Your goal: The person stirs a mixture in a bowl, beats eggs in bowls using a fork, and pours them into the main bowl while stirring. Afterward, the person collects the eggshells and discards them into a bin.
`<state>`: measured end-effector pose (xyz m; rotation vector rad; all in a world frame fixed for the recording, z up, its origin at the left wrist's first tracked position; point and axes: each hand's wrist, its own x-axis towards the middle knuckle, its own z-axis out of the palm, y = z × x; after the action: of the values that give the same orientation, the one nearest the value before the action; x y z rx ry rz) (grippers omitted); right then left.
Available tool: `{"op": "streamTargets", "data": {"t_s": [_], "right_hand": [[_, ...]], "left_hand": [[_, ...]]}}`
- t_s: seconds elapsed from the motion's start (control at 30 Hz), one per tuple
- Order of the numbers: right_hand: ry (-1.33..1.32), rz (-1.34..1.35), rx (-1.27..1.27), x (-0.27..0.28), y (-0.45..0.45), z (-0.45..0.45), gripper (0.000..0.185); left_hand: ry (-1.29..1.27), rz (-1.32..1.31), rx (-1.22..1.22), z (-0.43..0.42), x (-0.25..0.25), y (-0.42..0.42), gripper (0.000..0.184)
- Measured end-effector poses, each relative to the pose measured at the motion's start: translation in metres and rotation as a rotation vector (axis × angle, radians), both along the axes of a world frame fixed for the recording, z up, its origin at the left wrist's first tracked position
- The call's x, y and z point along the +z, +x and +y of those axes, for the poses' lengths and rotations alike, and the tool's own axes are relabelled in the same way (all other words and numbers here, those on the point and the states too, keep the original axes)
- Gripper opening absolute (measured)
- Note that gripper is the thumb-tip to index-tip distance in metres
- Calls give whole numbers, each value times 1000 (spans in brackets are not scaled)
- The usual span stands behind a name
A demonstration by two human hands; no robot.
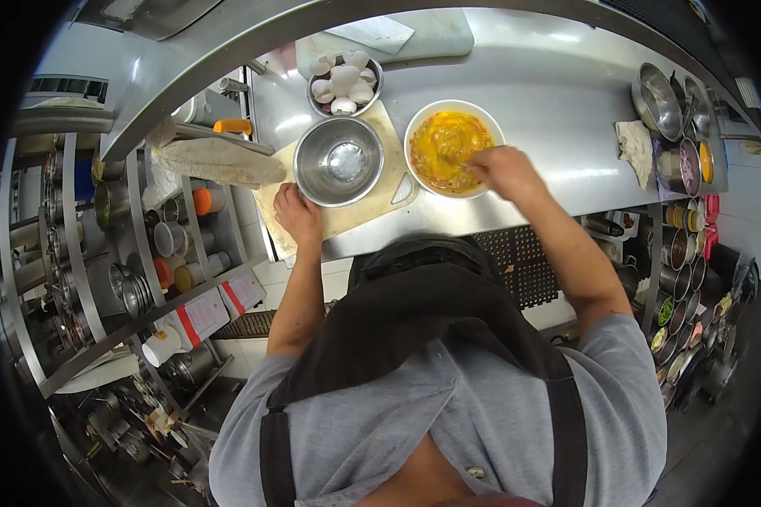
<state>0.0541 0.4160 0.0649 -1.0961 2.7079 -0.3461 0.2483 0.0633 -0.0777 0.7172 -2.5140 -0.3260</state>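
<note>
A white bowl (412,160) of yellow beaten egg (445,145), with reddish bits in it, stands on the steel counter. My right hand (507,173) is closed over its right side, on a utensil mostly hidden by my fingers and the egg. Left of it, an empty steel bowl (338,160) rests on a pale cutting board (393,139). My left hand (298,213) lies on the board's left part beside that bowl, fingers apart, holding nothing. Behind, a smaller metal bowl (316,105) is heaped with white eggs or shells (344,80).
Another board (440,38) with a white sheet lies at the back of the counter (558,118). A cloth (634,152) and metal bowls (658,101) sit at the right. Shelves with containers (209,200) stand left. An overhead steel shelf edge (186,80) crosses above.
</note>
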Motion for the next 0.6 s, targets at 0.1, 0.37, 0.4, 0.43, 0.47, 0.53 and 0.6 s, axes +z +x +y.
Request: {"op": "streamTargets", "data": {"t_s": [0.1,0.37,0.4,0.43,0.47,0.53,0.6], "right_hand": [[21,-180,-308,1,-22,20,17],[32,-138,-310,1,-22,24,19],[33,-131,-311,-13,-18,21,19],[54,-24,-229,-26,-8,11,19],[73,79,-146,-31,3,1,20],[32,61,-38,-5,9,-2,17],[-33,-268,-229,-3,-6,16,13]], "left_hand": [[25,-52,25,6,11,-1,27],[2,-7,10,1,0,3,27],[6,-4,20,2,1,-1,27],[6,1,19,3,1,-2,27],[-1,-2,18,2,0,0,27],[-11,-2,20,1,3,-2,28],[-6,-29,14,4,7,0,27]]}}
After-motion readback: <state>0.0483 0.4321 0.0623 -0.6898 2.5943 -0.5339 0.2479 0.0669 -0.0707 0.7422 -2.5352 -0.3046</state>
